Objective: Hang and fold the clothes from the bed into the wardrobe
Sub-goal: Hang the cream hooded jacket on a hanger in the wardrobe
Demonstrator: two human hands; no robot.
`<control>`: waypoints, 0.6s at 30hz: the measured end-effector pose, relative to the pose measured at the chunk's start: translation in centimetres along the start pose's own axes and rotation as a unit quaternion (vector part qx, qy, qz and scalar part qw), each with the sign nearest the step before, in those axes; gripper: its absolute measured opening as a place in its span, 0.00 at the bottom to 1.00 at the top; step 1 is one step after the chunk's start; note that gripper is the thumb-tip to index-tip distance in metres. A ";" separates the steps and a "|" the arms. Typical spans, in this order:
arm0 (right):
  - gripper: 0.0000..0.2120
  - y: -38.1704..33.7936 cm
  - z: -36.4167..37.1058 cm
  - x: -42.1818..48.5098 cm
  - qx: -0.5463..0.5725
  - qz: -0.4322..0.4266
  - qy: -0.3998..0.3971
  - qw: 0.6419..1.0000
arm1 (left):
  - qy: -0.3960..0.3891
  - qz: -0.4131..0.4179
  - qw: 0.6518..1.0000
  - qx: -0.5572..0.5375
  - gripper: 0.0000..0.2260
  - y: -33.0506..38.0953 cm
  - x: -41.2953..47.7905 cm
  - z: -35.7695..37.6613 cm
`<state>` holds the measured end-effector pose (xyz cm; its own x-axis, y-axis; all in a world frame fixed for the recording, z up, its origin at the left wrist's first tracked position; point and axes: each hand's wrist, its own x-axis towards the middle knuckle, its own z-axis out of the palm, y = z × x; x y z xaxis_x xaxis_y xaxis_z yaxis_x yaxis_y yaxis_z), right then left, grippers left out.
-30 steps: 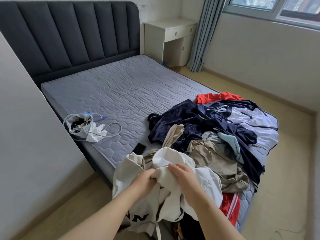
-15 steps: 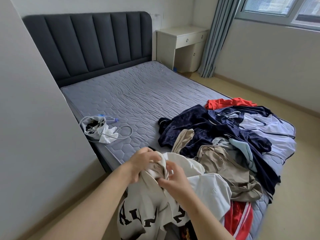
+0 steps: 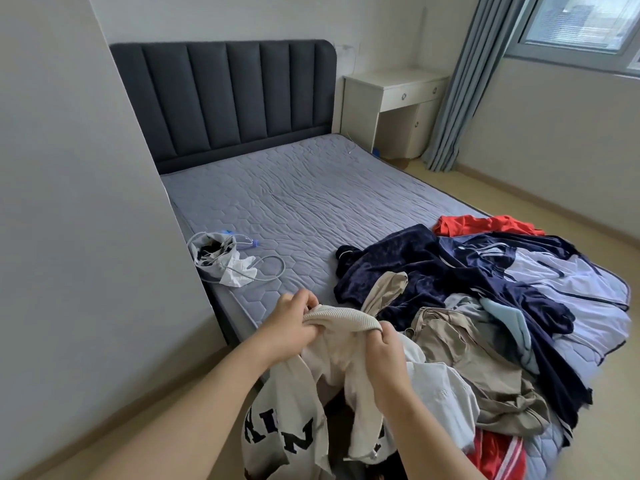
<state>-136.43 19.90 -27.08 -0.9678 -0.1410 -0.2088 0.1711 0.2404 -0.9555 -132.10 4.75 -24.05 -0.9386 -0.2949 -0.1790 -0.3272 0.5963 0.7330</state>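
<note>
A cream sweatshirt with dark letters hangs over the near corner of the bed. My left hand and my right hand both grip its ribbed hem, stretched between them. To the right lies a pile of clothes: a navy velvet top, a beige garment, a lilac and navy jacket, a red-orange piece and red shorts. No wardrobe is in view.
A grey drawstring bag with a cable lies at the bed's left edge, beside a white wall. A dark padded headboard, a cream bedside desk, a blue curtain and bare floor on the right.
My hands worked along the sweatshirt to its ribbed hem and raised it, spreading it between them. The view swung left and up, so the bed sits further right.
</note>
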 end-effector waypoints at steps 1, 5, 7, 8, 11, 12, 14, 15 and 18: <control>0.11 -0.4 -0.1 0.0 0.013 -0.002 0.000 1.000 | 0.007 0.003 1.000 -0.005 0.09 -0.4 -0.1 0.4; 0.10 -2.0 0.0 -0.1 0.004 -0.060 -0.070 0.996 | 0.125 -0.030 0.982 0.138 0.09 -3.1 -0.4 1.0; 0.09 -2.4 0.4 -0.5 -0.009 -0.094 -0.113 0.989 | 0.189 -0.073 0.969 0.143 0.06 -4.5 -1.1 1.5; 0.08 -2.4 0.5 -0.8 -0.008 -0.101 -0.134 0.986 | 0.204 -0.102 0.967 0.115 0.04 -4.9 -1.5 1.8; 0.10 -2.2 0.6 -1.2 -0.006 -0.099 -0.165 0.981 | 0.206 -0.213 0.955 0.015 0.06 -5.9 -2.7 3.2; 0.11 -2.0 0.6 -1.2 -0.006 -0.096 -0.170 0.981 | 0.189 -0.241 0.952 -0.001 0.07 -6.1 -3.0 3.5; 0.10 -1.7 0.7 -1.4 -0.004 -0.088 -0.189 0.978 | 0.147 -0.285 0.944 -0.076 0.08 -6.6 -4.0 3.8; 0.09 -1.5 0.9 -1.6 -0.005 -0.083 -0.202 0.976 | 0.133 -0.305 0.930 -0.155 0.08 -6.7 -4.7 3.9; 0.07 -1.4 1.9 -2.5 -0.017 -0.072 -0.253 0.965 | 0.165 -0.358 0.847 -0.357 0.06 -7.0 -7.4 3.8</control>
<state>-133.90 18.13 -25.61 -0.7659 -0.6234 -0.1577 0.0277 0.2130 -0.9767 -123.25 5.59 -30.38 -0.4076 -0.6534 -0.6379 -0.5396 -0.3913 0.7455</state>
